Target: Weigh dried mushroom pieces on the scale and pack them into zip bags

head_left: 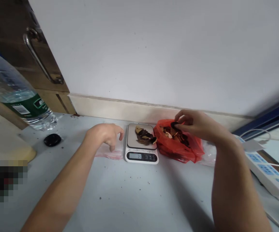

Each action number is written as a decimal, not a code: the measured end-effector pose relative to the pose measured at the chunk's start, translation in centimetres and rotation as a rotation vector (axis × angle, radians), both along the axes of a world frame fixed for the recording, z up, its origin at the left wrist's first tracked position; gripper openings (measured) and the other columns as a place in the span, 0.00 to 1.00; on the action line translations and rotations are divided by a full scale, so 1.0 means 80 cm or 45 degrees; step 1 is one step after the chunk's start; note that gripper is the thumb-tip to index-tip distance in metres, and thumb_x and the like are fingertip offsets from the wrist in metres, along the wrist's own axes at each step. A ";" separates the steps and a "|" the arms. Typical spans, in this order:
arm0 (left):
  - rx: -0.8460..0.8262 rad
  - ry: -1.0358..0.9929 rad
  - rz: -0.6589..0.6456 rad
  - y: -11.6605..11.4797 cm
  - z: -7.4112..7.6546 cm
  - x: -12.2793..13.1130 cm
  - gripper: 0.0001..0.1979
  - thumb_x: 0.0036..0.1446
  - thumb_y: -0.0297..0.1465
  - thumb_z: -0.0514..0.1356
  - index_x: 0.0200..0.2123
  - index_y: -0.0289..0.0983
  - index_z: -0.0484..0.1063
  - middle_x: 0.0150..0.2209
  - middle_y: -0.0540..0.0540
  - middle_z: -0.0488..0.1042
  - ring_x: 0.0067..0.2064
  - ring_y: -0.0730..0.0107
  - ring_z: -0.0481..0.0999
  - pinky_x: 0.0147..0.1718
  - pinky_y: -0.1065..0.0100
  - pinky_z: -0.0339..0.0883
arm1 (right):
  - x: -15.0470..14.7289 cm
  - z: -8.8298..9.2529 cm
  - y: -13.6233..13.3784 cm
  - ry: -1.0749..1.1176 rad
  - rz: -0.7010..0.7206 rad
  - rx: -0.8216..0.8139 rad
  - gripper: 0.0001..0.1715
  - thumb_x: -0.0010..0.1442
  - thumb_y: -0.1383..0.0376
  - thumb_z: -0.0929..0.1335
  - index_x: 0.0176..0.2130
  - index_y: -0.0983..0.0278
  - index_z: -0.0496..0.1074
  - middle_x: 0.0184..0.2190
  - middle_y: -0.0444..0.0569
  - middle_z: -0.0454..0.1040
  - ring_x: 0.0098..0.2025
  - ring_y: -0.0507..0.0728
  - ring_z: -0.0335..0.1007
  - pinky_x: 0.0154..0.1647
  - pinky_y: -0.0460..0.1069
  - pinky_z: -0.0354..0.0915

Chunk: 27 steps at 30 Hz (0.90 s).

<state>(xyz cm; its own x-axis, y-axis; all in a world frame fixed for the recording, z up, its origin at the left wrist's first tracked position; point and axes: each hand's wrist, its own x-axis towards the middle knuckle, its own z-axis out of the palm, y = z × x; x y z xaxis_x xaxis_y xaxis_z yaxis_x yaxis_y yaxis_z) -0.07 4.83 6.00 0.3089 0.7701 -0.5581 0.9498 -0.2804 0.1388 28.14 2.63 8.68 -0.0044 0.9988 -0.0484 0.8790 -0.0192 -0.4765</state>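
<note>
Head view. I see a pale wall (154, 48) above a grey counter (129, 199). At far left a clear bottle (13, 93) with a green label is tilted. At far right a white strip (267, 170) with blue sockets lies on the counter. A red bag (190, 149) of dried slices (178, 135) sits open just right of the scale (141, 157). My right hand (197, 125) hovers over the bag, thumb and fingers pinched together on one dark piece (174, 124). My left hand (105, 135), fingers loosely curled and apart, holds nothing. Its tips rest on a clear pouch (110, 154) just left of the scale. The scale's plate carries a small heap (145, 135) of slices. A black cap (52, 140) lies near the bottle.
</note>
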 end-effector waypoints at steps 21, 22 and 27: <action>0.486 -1.050 0.023 -0.010 0.039 -0.016 0.13 0.49 0.38 0.62 0.37 0.42 0.64 0.35 0.50 0.73 0.37 0.63 0.79 0.35 0.64 0.75 | -0.084 -0.016 -0.018 0.338 0.776 0.166 0.17 0.70 0.64 0.63 0.56 0.59 0.72 0.33 0.44 0.80 0.32 0.53 0.74 0.37 0.48 0.67; 0.527 -1.116 0.027 -0.011 0.039 -0.012 0.13 0.48 0.38 0.63 0.35 0.42 0.64 0.34 0.50 0.72 0.37 0.64 0.79 0.35 0.64 0.76 | -0.090 -0.019 -0.018 0.348 0.809 0.154 0.16 0.70 0.64 0.63 0.55 0.59 0.72 0.32 0.43 0.79 0.31 0.53 0.73 0.36 0.48 0.66; 0.858 -1.248 0.040 -0.020 0.036 0.004 0.09 0.49 0.33 0.63 0.32 0.41 0.64 0.31 0.52 0.72 0.34 0.67 0.77 0.33 0.66 0.77 | -0.102 -0.031 -0.013 0.337 0.680 0.210 0.19 0.71 0.57 0.61 0.35 0.63 0.73 0.24 0.43 0.73 0.25 0.52 0.65 0.31 0.48 0.60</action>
<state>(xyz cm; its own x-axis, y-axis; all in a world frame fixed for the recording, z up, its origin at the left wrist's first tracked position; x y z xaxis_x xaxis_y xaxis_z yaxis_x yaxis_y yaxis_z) 0.23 3.24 8.86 0.3538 0.8327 0.4259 0.5287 -0.5537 0.6434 20.00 1.63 6.21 -0.4968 0.8495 0.1774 0.5983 0.4834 -0.6391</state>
